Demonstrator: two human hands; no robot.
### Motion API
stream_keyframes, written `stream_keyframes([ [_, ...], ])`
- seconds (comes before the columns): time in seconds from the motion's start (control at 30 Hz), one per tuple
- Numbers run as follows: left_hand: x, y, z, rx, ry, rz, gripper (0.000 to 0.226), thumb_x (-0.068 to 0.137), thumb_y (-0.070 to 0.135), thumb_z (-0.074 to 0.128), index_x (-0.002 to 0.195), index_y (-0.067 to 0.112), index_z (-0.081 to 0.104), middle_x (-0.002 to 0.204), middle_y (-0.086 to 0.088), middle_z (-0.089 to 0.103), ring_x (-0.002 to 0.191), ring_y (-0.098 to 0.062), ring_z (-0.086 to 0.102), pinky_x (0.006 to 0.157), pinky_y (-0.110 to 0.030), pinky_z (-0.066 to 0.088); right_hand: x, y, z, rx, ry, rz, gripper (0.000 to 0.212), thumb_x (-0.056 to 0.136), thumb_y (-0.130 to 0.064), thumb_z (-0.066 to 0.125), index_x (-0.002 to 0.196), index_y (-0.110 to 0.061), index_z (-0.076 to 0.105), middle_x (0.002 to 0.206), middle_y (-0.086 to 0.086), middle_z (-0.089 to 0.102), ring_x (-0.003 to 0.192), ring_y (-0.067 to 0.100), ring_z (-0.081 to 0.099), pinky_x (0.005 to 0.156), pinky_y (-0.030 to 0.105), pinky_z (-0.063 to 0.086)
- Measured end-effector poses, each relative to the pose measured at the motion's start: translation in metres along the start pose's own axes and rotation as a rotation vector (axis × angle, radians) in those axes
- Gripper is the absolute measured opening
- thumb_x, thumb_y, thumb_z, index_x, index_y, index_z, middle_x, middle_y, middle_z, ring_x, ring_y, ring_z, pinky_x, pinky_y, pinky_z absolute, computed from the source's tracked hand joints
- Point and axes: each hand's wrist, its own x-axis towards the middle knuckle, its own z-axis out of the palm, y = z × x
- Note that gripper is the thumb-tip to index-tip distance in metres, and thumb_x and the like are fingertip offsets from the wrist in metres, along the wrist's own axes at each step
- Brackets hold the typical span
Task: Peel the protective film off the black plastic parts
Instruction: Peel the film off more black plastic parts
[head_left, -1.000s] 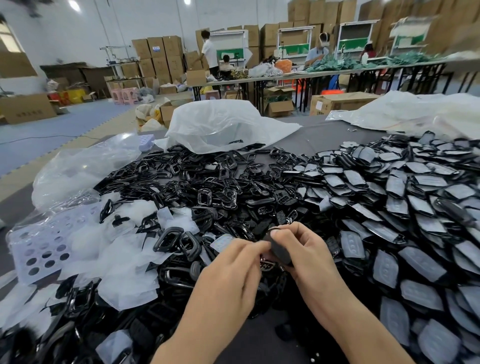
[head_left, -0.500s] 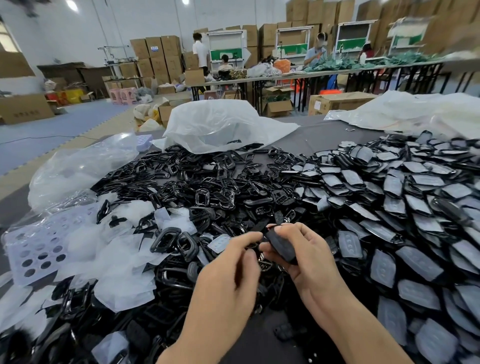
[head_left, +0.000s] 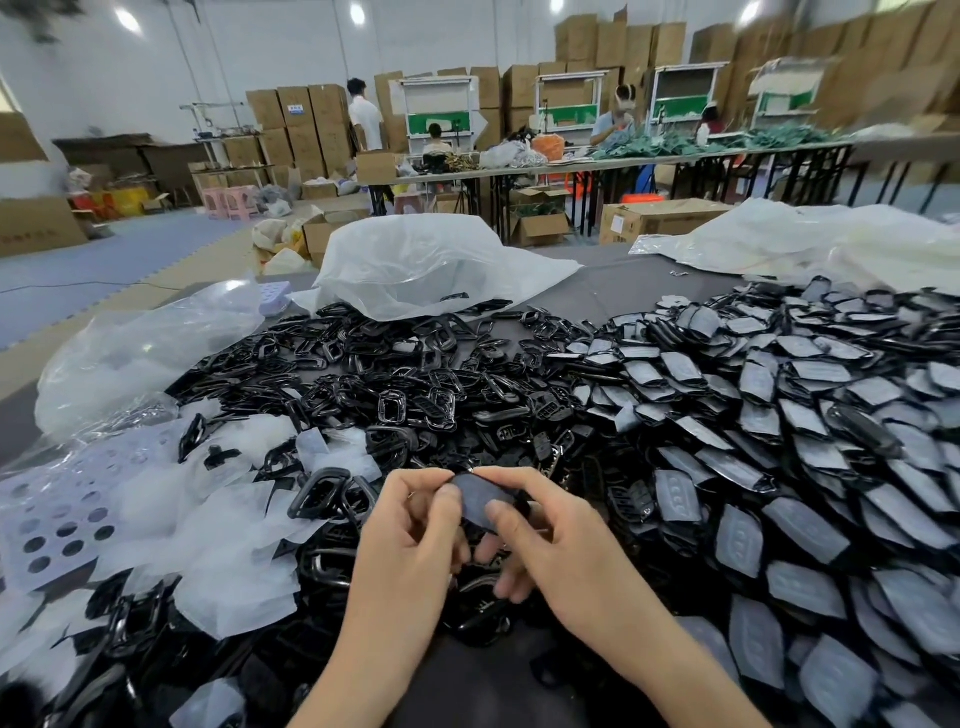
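Got one black part (head_left: 482, 500) pinched between both hands, just above the counter (head_left: 602, 291). Left hand (head_left: 410, 545) fingers (head_left: 447, 499) nip its far-left corner, right hand (head_left: 566, 561) thumb pins the near end; long axis runs left-right.

Bare left grip (head_left: 410, 543), bare right grip (head_left: 563, 551)

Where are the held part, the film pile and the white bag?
held part (head_left: 479, 497): head view, middle of its filmed face.
film pile (head_left: 234, 592): head view, a white sheet near the front.
white bag (head_left: 415, 260): head view, top of its bulge.
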Motion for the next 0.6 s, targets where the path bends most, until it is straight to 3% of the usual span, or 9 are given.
stream_keyframes([
  [0.1,-0.005,0.002,0.005,0.014,-0.036,0.032,0.018,0.101,0.014,0.052,0.114,0.027,0.055,0.077,0.0,0.068,0.065,-0.014,0.06,0.063,-0.023,0.05,0.003,-0.007,-0.014,-0.036,0.113,-0.046,0.032,0.103,-0.026,0.055,0.122,-0.051,0.06,0.084,-0.002,0.075,0.057,0.015,0.07,0.052,0.021,0.053],
  [0.2,-0.013,-0.006,0.006,0.313,-0.187,0.248,0.024,0.099,0.027,0.053,0.121,0.037,0.051,0.089,0.012,0.064,0.077,-0.006,0.059,0.071,-0.017,0.046,0.019,-0.022,-0.06,0.137,0.48,-0.104,0.038,0.102,-0.026,0.056,0.138,-0.036,0.054,0.089,0.002,0.077,0.064,0.016,0.072,0.056,0.022,0.056],
  [0.27,-0.017,-0.011,0.006,0.645,-0.285,0.483,0.029,0.095,0.039,0.053,0.124,0.037,0.053,0.096,0.02,0.062,0.095,0.0,0.056,0.087,-0.014,0.039,0.031,-0.032,-0.097,0.259,0.742,-0.089,0.061,0.102,-0.03,0.058,0.156,-0.028,0.029,0.092,0.008,0.076,0.065,0.018,0.072,0.06,0.025,0.058],
  [0.33,-0.018,-0.018,0.007,0.91,-0.368,0.647,0.043,0.088,0.052,0.053,0.125,0.033,0.059,0.11,0.019,0.062,0.106,-0.003,0.055,0.096,-0.021,0.035,0.035,-0.035,-0.117,0.315,0.87,-0.024,0.081,0.102,-0.031,0.058,0.161,-0.024,0.003,0.097,0.012,0.074,0.065,0.021,0.072,0.062,0.031,0.058],
  [0.4,-0.015,-0.023,0.007,1.067,-0.362,0.682,0.052,0.082,0.062,0.05,0.121,0.032,0.066,0.116,0.01,0.065,0.109,-0.013,0.063,0.101,-0.032,0.043,0.034,-0.028,-0.115,0.224,0.867,0.026,0.077,0.103,-0.028,0.055,0.16,-0.027,0.003,0.098,0.011,0.074,0.064,0.019,0.072,0.061,0.031,0.057],
  [0.5,-0.004,-0.025,-0.001,1.221,-0.263,0.564,0.056,0.083,0.065,0.044,0.113,0.028,0.073,0.112,0.003,0.069,0.104,-0.022,0.068,0.093,-0.041,0.055,0.022,-0.009,-0.079,-0.229,0.678,-0.018,0.06,0.103,-0.028,0.053,0.156,-0.032,0.027,0.102,-0.004,0.075,0.067,-0.004,0.068,0.059,0.013,0.053],
  [0.53,-0.001,-0.027,-0.005,1.239,-0.233,0.543,0.052,0.084,0.062,0.046,0.111,0.027,0.073,0.107,0.004,0.07,0.1,-0.022,0.068,0.09,-0.04,0.056,0.019,-0.003,-0.065,-0.396,0.59,-0.059,0.055,0.102,-0.028,0.054,0.153,-0.031,0.035,0.11,-0.009,0.073,0.075,-0.012,0.064,0.068,0.005,0.049],
  [0.6,0.005,-0.029,-0.009,1.244,-0.206,0.534,0.036,0.084,0.052,0.06,0.108,0.028,0.072,0.099,0.006,0.068,0.095,-0.022,0.067,0.086,-0.039,0.055,0.016,0.009,-0.038,-0.657,0.35,-0.138,0.052,0.101,-0.029,0.055,0.151,-0.029,0.041,0.138,-0.008,0.061,0.11,-0.014,0.052,0.099,-0.003,0.027],
])
